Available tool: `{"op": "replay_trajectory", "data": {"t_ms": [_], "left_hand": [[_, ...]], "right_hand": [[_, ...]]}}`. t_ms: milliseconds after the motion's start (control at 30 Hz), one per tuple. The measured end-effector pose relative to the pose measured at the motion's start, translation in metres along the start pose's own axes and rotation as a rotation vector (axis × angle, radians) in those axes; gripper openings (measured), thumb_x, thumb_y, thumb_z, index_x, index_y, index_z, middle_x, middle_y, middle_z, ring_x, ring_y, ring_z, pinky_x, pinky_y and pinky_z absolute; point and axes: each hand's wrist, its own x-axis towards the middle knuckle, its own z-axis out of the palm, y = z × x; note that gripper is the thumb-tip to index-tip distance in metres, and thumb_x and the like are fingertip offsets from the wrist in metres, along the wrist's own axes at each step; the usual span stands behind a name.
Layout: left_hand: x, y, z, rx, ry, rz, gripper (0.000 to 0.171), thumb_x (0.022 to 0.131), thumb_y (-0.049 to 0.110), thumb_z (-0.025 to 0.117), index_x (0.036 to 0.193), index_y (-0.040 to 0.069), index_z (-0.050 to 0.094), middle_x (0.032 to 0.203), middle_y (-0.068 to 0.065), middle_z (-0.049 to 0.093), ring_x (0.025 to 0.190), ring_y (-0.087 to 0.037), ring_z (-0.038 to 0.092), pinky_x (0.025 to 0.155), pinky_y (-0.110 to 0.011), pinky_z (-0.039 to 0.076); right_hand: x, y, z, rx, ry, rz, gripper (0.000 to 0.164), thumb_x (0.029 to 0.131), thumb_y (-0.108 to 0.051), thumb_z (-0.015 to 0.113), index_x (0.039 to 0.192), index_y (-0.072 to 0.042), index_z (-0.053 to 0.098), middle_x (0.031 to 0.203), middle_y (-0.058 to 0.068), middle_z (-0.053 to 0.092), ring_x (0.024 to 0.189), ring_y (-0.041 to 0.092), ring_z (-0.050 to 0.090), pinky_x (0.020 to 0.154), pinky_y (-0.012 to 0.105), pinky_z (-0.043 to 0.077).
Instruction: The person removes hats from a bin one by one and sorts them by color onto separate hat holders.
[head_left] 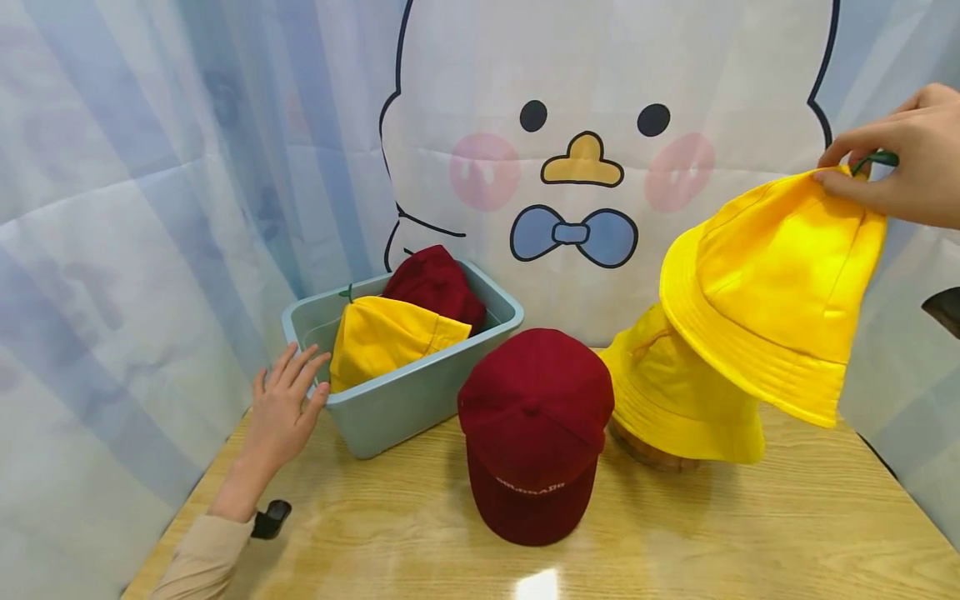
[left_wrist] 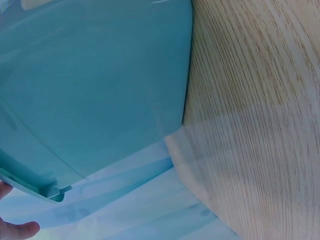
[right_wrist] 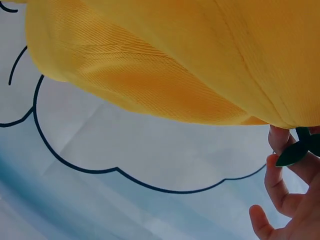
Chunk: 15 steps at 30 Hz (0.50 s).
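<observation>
High at the right, my right hand (head_left: 911, 162) pinches the crown tip of a yellow bucket hat (head_left: 787, 292) beside its green sprout. The hat hangs brim down, overlapping a second yellow bucket hat (head_left: 667, 400) that sits on a brown stand (head_left: 648, 452). In the right wrist view the sprout (right_wrist: 295, 152) pokes out by the fingers. My left hand (head_left: 281, 408) rests with fingers spread at the near left rim of a blue-grey bin (head_left: 420, 400). Inside the bin lie a yellow hat (head_left: 390, 337) with a sprout and a dark red cap (head_left: 435, 287).
A dark red baseball cap (head_left: 532, 417) with lettering on its bill stands mid-table, between the bin and the yellow hats. The wooden table (head_left: 405, 525) runs back to a curtain (head_left: 330, 125) printed with a cartoon figure. A dark object (head_left: 943, 308) shows at the right edge.
</observation>
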Motion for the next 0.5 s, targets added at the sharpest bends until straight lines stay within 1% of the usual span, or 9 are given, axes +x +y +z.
{"op": "replay_trajectory", "data": {"t_ms": [100, 167, 300, 333, 367, 400, 433, 500], "left_hand": [[0.000, 0.000, -0.001, -0.001, -0.002, 0.001, 0.042, 0.094, 0.035, 0.039, 0.126, 0.008, 0.049, 0.134, -0.017, 0.042, 0.132, -0.036, 0.023, 0.095, -0.068, 0.013], [0.000, 0.000, -0.002, 0.001, -0.007, 0.000, 0.043, 0.094, 0.035, 0.039, 0.126, 0.008, 0.049, 0.134, -0.017, 0.041, 0.132, -0.036, 0.023, 0.095, -0.068, 0.013], [0.000, 0.001, -0.004, 0.008, -0.016, -0.005, 0.043, 0.095, 0.035, 0.039, 0.126, 0.008, 0.048, 0.134, -0.018, 0.041, 0.133, -0.035, 0.022, 0.095, -0.067, 0.014], [0.000, 0.001, -0.004, 0.010, -0.018, -0.005, 0.043, 0.095, 0.035, 0.039, 0.126, 0.008, 0.048, 0.134, -0.018, 0.041, 0.133, -0.035, 0.022, 0.095, -0.067, 0.014], [0.000, 0.001, -0.004, 0.012, -0.019, -0.005, 0.043, 0.095, 0.035, 0.039, 0.126, 0.008, 0.048, 0.134, -0.018, 0.041, 0.133, -0.036, 0.022, 0.095, -0.067, 0.014], [0.000, 0.001, -0.004, 0.013, -0.019, -0.004, 0.043, 0.094, 0.035, 0.039, 0.126, 0.008, 0.048, 0.134, -0.018, 0.041, 0.133, -0.036, 0.022, 0.095, -0.067, 0.014], [0.000, 0.002, -0.004, 0.013, -0.020, -0.004, 0.043, 0.094, 0.035, 0.039, 0.126, 0.008, 0.048, 0.134, -0.018, 0.041, 0.133, -0.036, 0.023, 0.094, -0.068, 0.014], [0.000, 0.002, -0.004, 0.011, -0.019, -0.002, 0.042, 0.094, 0.035, 0.039, 0.127, 0.009, 0.048, 0.134, -0.018, 0.041, 0.132, -0.036, 0.023, 0.094, -0.067, 0.014]], "right_hand": [[0.006, 0.004, -0.006, 0.015, 0.026, -0.002, 0.036, 0.090, -0.028, 0.050, 0.081, 0.005, 0.061, 0.068, 0.028, 0.057, 0.068, 0.030, 0.033, 0.070, 0.040, 0.021], [0.009, 0.005, -0.007, -0.006, 0.006, 0.002, 0.036, 0.089, -0.030, 0.050, 0.082, 0.004, 0.061, 0.066, 0.027, 0.057, 0.066, 0.029, 0.034, 0.071, 0.041, 0.021], [0.012, 0.002, -0.001, -0.074, -0.097, 0.026, 0.022, 0.084, -0.023, 0.058, 0.084, -0.001, 0.061, 0.066, 0.020, 0.058, 0.075, 0.035, 0.035, 0.072, 0.047, 0.025], [0.011, 0.000, 0.002, -0.086, -0.125, 0.028, 0.016, 0.082, -0.018, 0.060, 0.084, -0.002, 0.061, 0.067, 0.019, 0.058, 0.079, 0.038, 0.034, 0.072, 0.051, 0.025], [0.010, -0.003, 0.005, -0.090, -0.135, 0.020, 0.013, 0.081, -0.016, 0.061, 0.083, -0.003, 0.061, 0.069, 0.019, 0.057, 0.083, 0.040, 0.034, 0.072, 0.055, 0.025], [0.008, -0.006, 0.009, -0.085, -0.136, 0.012, 0.012, 0.081, -0.015, 0.061, 0.083, -0.003, 0.061, 0.072, 0.019, 0.057, 0.087, 0.043, 0.032, 0.072, 0.058, 0.024], [0.007, -0.009, 0.013, -0.080, -0.118, -0.005, 0.011, 0.081, -0.015, 0.061, 0.082, -0.004, 0.061, 0.076, 0.019, 0.057, 0.089, 0.043, 0.033, 0.072, 0.059, 0.024], [0.005, -0.014, 0.020, -0.040, -0.061, -0.043, 0.015, 0.083, -0.018, 0.060, 0.081, -0.003, 0.062, 0.083, 0.020, 0.057, 0.092, 0.044, 0.033, 0.074, 0.061, 0.024]]}}
